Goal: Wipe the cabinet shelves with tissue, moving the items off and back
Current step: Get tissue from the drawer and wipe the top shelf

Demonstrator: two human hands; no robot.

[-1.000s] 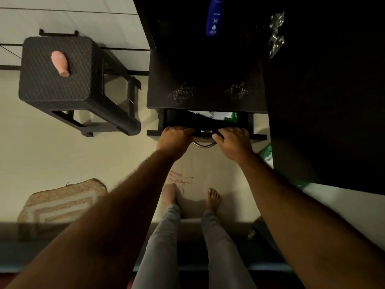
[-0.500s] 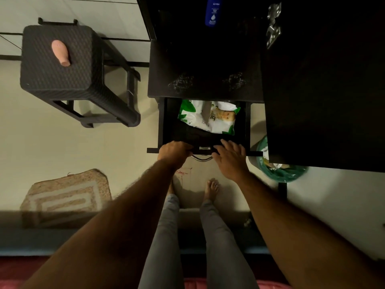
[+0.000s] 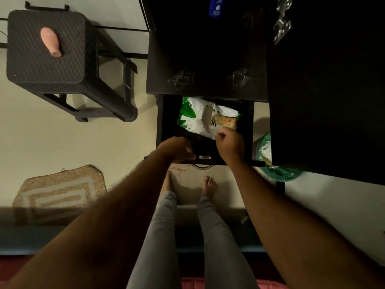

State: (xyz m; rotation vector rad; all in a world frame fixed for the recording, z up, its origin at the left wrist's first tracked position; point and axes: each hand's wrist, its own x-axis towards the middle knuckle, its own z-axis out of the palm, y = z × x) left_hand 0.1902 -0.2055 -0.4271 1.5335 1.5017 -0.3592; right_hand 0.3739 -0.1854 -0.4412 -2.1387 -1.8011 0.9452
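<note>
Head view: right hand [image 3: 230, 144] curled over wipes pack [image 3: 205, 117].

Dark cabinet [image 3: 208, 59] here, its shelf [image 3: 206, 80] showing two pale dusty smudges near the front edge. A blue bottle [image 3: 216, 7] stands far back on it. Below, the drawer [image 3: 166, 122] is pulled out, and inside lies a white-and-green tissue pack [image 3: 200, 115], flat, slightly crumpled, its flap lifted, toward the drawer's back.
</note>
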